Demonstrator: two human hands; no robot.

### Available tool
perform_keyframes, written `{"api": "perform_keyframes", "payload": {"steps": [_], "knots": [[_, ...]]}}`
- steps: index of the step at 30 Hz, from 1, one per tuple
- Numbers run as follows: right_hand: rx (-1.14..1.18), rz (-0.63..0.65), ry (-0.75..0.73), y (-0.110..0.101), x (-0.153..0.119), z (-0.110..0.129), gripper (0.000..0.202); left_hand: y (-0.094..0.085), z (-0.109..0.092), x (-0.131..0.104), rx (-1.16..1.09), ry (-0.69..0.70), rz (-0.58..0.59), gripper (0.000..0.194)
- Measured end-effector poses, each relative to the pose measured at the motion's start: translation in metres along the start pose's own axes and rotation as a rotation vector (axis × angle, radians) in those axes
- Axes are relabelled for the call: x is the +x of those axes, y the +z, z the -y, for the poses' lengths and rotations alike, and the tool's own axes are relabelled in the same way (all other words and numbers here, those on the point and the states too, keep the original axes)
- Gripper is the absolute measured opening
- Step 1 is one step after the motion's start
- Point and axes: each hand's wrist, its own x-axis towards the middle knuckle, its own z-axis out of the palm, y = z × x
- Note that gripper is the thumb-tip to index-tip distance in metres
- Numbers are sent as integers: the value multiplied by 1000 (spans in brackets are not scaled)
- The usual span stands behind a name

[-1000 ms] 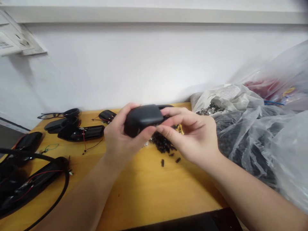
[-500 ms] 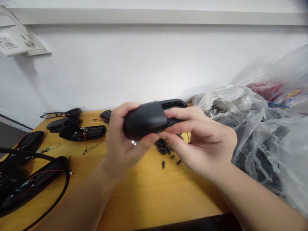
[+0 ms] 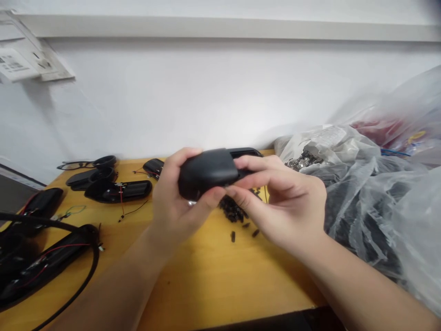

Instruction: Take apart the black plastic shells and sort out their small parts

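A smooth black plastic housing (image 3: 208, 172) is held up above the wooden table, with a slotted section reaching out to the right behind my fingers. My left hand (image 3: 177, 202) wraps round its rounded left end, the thumb along the lower edge. With fingers and thumb, my right hand (image 3: 285, 197) pinches at the housing's right lower edge; any small part between those fingertips is hidden. A bit of shiny metal shows beneath the housing by my left palm. Below lies a pile of small black pieces (image 3: 233, 210).
Black housings with red wires (image 3: 132, 189) lie on the left of the table (image 3: 206, 280), near a black cable (image 3: 91, 271) looping in front. Plastic bags (image 3: 372, 207) crowd the right side, one showing small metal parts (image 3: 305, 160). A wall socket (image 3: 43, 62) is at upper left.
My right hand has shifted slightly left, and the housing's slotted end sits a little lower and further left. Both hands keep their hold.
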Motion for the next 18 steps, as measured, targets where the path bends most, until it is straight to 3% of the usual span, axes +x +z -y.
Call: {"api": "perform_keyframes", "payload": {"steps": [13,18], "knots": [[39,0,153,2,3,0,8,4,0,-1,52,-42,-13,49],[77,0,281,3,7,-6,11,11,2,1,50,-81,-15,47]]}}
